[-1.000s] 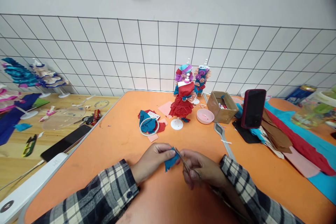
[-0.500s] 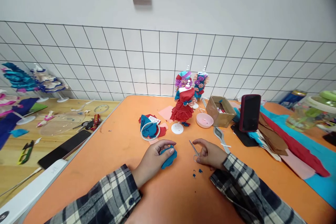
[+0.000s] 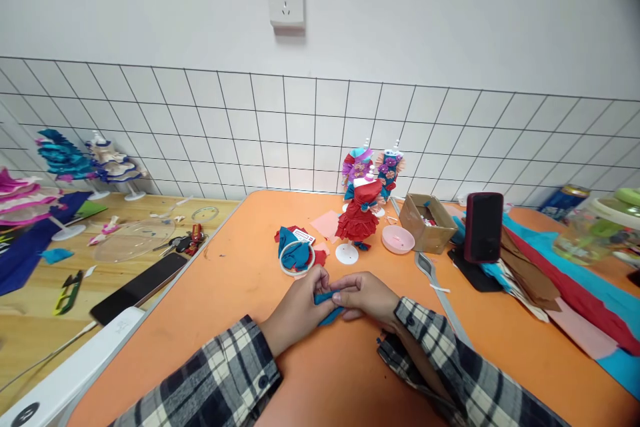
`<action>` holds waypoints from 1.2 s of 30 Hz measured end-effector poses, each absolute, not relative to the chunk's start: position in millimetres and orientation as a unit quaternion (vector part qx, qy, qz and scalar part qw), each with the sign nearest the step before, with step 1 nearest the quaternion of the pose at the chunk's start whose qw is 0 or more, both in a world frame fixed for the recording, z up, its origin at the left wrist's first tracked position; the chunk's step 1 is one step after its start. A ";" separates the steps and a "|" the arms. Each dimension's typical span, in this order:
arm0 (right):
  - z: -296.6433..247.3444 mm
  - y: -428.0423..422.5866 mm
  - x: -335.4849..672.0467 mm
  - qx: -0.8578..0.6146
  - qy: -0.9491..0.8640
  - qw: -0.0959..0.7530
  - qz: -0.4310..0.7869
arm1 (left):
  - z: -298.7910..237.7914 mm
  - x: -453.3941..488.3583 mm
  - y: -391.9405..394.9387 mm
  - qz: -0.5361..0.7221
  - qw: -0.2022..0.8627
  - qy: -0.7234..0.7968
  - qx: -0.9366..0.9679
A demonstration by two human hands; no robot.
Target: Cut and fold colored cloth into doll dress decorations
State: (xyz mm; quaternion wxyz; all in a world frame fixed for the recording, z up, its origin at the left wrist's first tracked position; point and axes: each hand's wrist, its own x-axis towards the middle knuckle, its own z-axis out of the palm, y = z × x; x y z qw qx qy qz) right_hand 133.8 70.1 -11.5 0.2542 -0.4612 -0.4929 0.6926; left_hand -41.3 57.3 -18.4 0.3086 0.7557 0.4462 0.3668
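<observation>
A small piece of blue crepe paper is pinched between my two hands above the orange table. My left hand grips its left side, thumb on top. My right hand closes on the right side with thumb and fingers, and the fingertips of both hands nearly meet. The small scissors are not visible now; the right hand may hide them. Just beyond the hands, a doll-sized red ruffled dress stands on a white round base.
Behind my left hand lie blue scraps inside a white ring. A pink bowl, a cardboard box and an upright phone stand at the right. Paper strips cover the right side; a wooden table adjoins at left.
My right hand has moved left to the blue paper and taken hold of it. The small scissors it held have dropped out of sight. The camera view has shifted slightly.
</observation>
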 end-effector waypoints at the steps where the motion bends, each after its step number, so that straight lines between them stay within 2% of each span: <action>1: -13.1 72.0 133.3 -0.468 -0.492 0.256 0.688 | -18.3 -42.6 58.9 0.364 0.299 0.453 0.757; 7: -31.4 84.6 127.5 -0.472 -0.583 0.335 0.570 | -5.5 -64.1 75.1 0.336 0.313 0.442 0.770; 11: -41.5 105.6 121.3 -0.485 -0.638 0.342 0.491 | 3.9 -98.5 98.1 0.266 0.129 0.453 0.841; 13: -43.6 115.5 116.3 -0.490 -0.670 0.340 0.443 | 2.5 -111.2 106.6 0.222 0.086 0.476 0.847; 19: -39.1 117.8 104.5 -0.511 -0.752 0.310 0.277 | -4.6 -115.0 109.7 0.180 0.047 0.473 0.861; 23: -31.5 104.8 107.4 -0.486 -0.793 0.292 0.222 | -4.9 -114.2 112.4 0.227 0.039 0.475 0.849; 29: -27.6 93.6 117.3 -0.426 -0.881 0.179 0.104 | -1.9 -115.5 110.5 0.226 0.039 0.434 0.872; 36: -26.2 93.4 120.1 -0.457 -0.865 0.190 0.081 | -1.1 -107.9 105.0 0.148 0.000 0.409 0.900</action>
